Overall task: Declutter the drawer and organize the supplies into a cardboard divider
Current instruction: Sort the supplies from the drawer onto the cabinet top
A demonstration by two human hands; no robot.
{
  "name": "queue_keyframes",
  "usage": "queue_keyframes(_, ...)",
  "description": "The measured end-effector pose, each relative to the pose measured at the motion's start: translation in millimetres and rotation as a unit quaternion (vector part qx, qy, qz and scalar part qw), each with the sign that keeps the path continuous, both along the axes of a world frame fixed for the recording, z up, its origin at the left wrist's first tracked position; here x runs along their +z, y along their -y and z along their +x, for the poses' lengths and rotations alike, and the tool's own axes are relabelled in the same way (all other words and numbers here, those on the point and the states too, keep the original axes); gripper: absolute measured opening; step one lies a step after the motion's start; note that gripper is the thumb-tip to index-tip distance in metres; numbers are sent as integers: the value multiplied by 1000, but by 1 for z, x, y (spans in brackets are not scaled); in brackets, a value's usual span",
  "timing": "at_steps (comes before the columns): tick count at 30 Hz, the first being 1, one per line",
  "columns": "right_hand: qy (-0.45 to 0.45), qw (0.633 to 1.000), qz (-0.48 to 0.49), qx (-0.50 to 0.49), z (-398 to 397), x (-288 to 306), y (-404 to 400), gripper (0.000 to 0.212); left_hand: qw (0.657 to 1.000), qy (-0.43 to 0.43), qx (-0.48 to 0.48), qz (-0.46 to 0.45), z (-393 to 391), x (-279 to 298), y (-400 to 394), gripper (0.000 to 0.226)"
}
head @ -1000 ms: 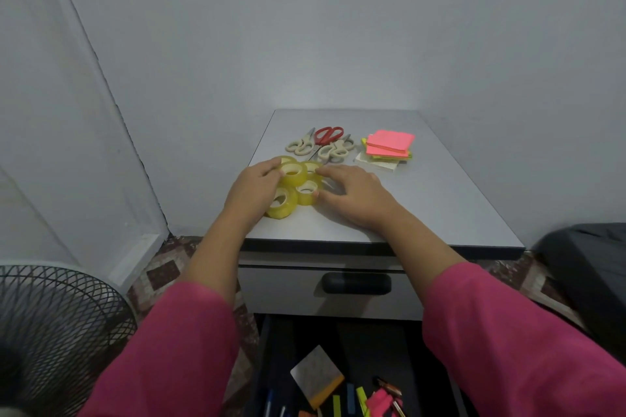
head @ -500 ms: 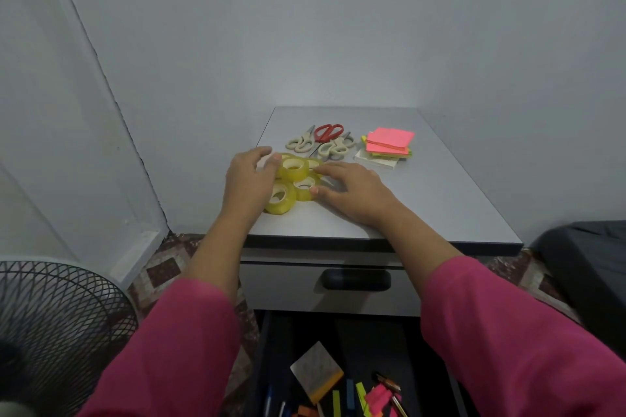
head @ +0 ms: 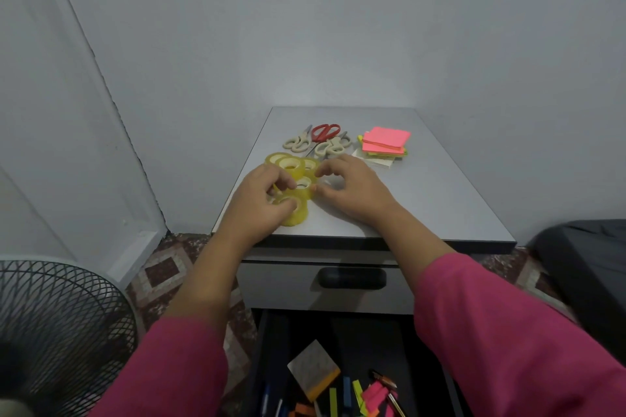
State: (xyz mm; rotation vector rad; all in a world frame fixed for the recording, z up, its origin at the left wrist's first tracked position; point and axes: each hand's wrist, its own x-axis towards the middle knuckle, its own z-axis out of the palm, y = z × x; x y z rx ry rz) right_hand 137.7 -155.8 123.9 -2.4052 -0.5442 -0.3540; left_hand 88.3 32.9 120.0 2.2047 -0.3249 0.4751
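Several yellow tape rolls lie bunched near the front left of the grey cabinet top. My left hand curls its fingers over the nearest roll. From the right, my right hand pinches the middle roll between thumb and forefinger. Three pairs of scissors, one red-handled, lie behind the rolls. A stack of pink and yellow sticky notes sits to their right. Below, the open drawer holds a pad, pens and coloured strips. No cardboard divider is in view.
A closed drawer with a black handle sits above the open one. A black fan grille stands at the lower left. A dark object is on the floor at the right. Walls close in behind and to the left.
My left hand has shifted from the rolls' left side onto the nearest roll and curled round it. My right hand's flat fingers have bent into a pinch on the middle roll.
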Motion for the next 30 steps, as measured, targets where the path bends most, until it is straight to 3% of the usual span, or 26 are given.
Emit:
queue_keyframes(14,35,999,-22,4,-4,2,1,29,997,24,68,-30,5,-2,1,16)
queue_keyframes(23,164,984,-51,-48,-27,-2,3,24,994,29,87,-66,1,-2,3,11)
queue_keyframes(30,346,934,43,-74,-83,-36,14,17,954,212,129,-168,-42,-21,25,12)
